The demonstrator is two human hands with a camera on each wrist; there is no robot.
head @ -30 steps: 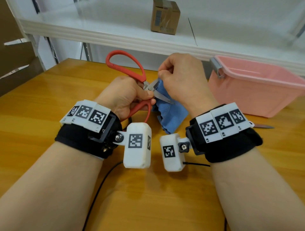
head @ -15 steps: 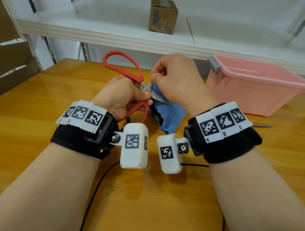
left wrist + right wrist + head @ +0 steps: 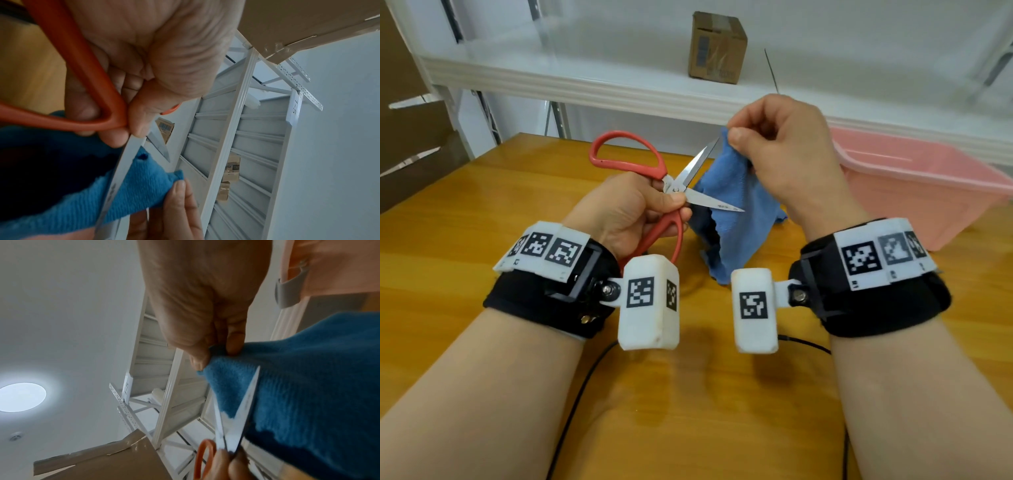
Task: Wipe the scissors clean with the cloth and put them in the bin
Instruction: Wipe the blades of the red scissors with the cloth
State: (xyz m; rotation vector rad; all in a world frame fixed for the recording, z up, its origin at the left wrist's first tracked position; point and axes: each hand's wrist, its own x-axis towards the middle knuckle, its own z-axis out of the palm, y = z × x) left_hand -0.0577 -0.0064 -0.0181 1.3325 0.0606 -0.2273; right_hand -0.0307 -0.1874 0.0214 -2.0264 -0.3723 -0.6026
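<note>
My left hand (image 3: 626, 212) grips the red-handled scissors (image 3: 654, 192) near the pivot, fingers (image 3: 115, 134) curled around the lower handle loop, holding them above the wooden tabletop (image 3: 465, 212). The blades are spread apart, one pointing up, the other toward the right. My right hand (image 3: 784, 154) pinches the top of the blue cloth (image 3: 732, 219) between thumb and fingers (image 3: 234, 337), just beside the upper blade's tip. The cloth hangs down behind the blades; its lower edge reaches the tabletop. The pink bin (image 3: 914, 195) sits on the tabletop to my right. A cardboard box (image 3: 717, 48) stands on the white shelf (image 3: 585, 82) beyond.
</note>
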